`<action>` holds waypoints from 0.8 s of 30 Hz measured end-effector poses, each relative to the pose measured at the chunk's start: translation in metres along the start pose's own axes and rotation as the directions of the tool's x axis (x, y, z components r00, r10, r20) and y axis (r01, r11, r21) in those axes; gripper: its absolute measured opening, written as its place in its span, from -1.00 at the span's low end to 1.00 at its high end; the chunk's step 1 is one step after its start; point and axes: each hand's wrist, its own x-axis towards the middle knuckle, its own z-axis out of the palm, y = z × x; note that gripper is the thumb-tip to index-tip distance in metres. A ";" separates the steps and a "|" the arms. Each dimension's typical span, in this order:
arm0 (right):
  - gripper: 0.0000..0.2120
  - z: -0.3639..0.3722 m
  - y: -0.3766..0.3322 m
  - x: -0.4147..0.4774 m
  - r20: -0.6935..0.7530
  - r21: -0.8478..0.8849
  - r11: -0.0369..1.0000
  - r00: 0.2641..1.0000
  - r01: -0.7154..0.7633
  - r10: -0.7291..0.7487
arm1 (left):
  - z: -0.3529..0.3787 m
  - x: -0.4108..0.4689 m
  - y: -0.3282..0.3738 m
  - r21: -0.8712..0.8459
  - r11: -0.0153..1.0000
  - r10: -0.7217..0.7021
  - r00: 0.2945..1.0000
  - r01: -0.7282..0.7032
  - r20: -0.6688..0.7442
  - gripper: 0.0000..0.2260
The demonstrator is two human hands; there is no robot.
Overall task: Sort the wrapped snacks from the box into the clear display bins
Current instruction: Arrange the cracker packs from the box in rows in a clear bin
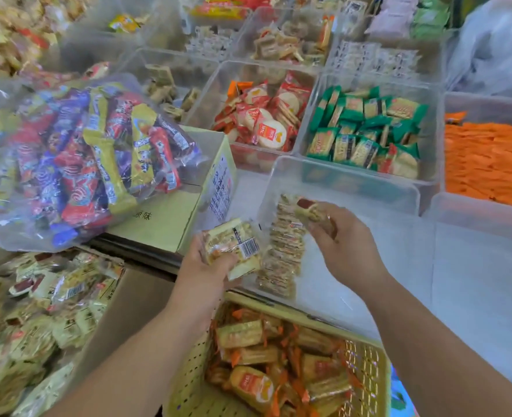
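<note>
The snack (310,212) was over the bin (354,179), just above the row (281,254) lining its left wall. It looked light, crinkly and probably brittle inside, so best pinched across its flat faces rather than by the slick sealed ends. The right hand (348,248) pinched it in curled fingers, palm down. The left hand (209,272) gripped a stack (233,246) at the bin's edge, near the box (134,302).

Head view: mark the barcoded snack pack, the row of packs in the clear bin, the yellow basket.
barcoded snack pack (233,242): head view, wrapper centre.
row of packs (283,254): head view, mid-row.
yellow basket (188,386): head view, perforated left wall.
</note>
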 end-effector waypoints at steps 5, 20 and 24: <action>-0.72 -0.007 0.017 0.081 -0.024 -0.219 0.974 0.998 0.057 -0.063 | -0.014 0.015 -0.010 -0.080 0.996 -0.042 0.998 0.046 0.051 -0.31; -0.54 0.067 0.065 0.171 0.450 -0.578 0.810 0.868 0.102 0.211 | -0.023 0.023 -0.015 -0.052 0.999 -0.008 0.991 0.015 0.137 -0.67; -0.56 0.069 0.062 0.172 0.448 -0.608 0.784 0.869 0.123 0.210 | -0.022 0.022 -0.013 -0.080 0.996 -0.020 0.990 0.031 0.139 -0.66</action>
